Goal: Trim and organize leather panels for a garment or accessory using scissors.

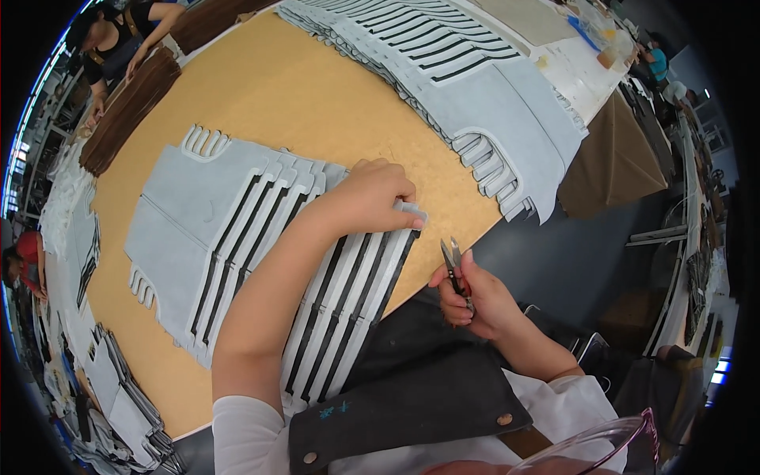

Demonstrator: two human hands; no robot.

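On the tan board (269,103) lies a layered grey piece (170,206) with cut-out slots and parallel black-and-white strips. My left hand (378,194) is closed on the end of a strip (416,216) at the piece's right edge, its forearm lying across the piece. Right of that edge, beyond the board's front edge, my right hand (479,293) holds small metal thread snips (450,265) with the tips pointing up.
A stack of similar grey pieces (511,103) lies at the back right, more (119,388) at the lower left. Brown bundles (127,111) line the left edge. Co-workers are at the upper left (111,39), far left (32,257) and far right (655,59). A brown draped cover (606,162) hangs at right.
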